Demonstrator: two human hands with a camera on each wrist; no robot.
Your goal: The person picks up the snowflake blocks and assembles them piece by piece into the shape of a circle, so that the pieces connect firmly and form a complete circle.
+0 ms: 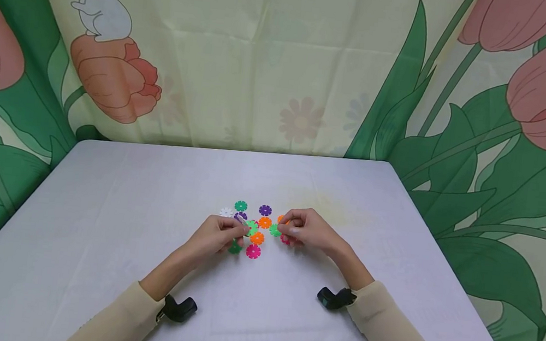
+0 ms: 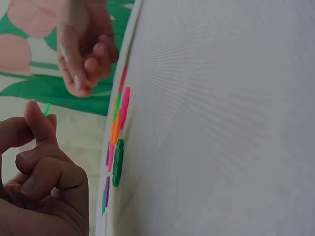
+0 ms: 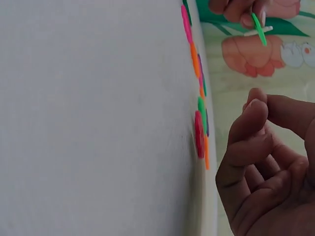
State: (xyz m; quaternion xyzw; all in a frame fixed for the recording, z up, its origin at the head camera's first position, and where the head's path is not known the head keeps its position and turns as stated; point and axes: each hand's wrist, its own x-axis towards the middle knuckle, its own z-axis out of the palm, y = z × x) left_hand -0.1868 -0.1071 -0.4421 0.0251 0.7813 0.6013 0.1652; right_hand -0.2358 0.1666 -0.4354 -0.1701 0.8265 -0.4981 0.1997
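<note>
My left hand [image 1: 214,235] pinches a light green flower-shaped disc [image 1: 251,227] between thumb and fingers, above the table. In the right wrist view, a white disc [image 3: 268,28] crosses that green disc [image 3: 259,30] at an angle; the two look joined. My right hand [image 1: 313,230] hovers over the right side of the loose discs. Its thumb and index fingertips meet in the right wrist view, with nothing visible between them. Beneath it lie another light green disc [image 1: 274,230] and a partly hidden red-pink disc [image 1: 284,239].
Several loose discs lie in a cluster between the hands, including an orange disc [image 1: 265,222], a purple disc [image 1: 265,210], a teal disc [image 1: 241,206] and a pink disc [image 1: 253,251]. A white cloth [image 1: 258,323] covers the table. A printed curtain [image 1: 262,81] hangs behind it.
</note>
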